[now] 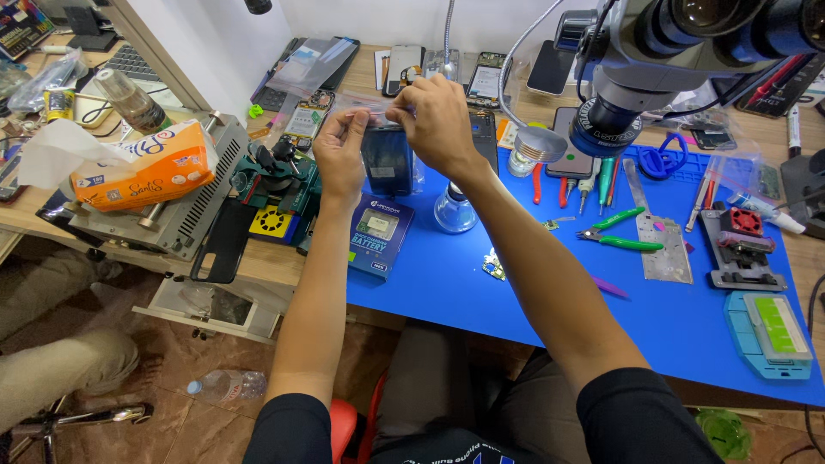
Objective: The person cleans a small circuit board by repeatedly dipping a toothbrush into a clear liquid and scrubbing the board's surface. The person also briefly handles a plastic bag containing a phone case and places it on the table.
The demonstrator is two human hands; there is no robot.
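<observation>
Both sets of fingertips are pinched on the top edge of a thin clear plastic bag (378, 107), held up above the bench. The left hand (339, 155) grips it at about nine o'clock of the bag's mouth, thumb and forefinger pressed together on the film; the right hand (440, 120) grips at about three o'clock, its fingers likewise closed on the plastic. Hanging inside the bag, between the two wrists, is a dark flat rectangular phone part (387, 159), upright.

The step in hand looks like opening the bag's mouth to get at the part, and that would call for the two pinches to pull apart evenly without tearing the film.

Below, at six o'clock of the hands, a small blue printed cardboard box (380, 234) lies on the edge of the blue rubber work mat (516, 301). At four o'clock stands a clear glass dispenser bottle (454, 210); at two o'clock hangs the grey microscope head (627, 77).
</observation>
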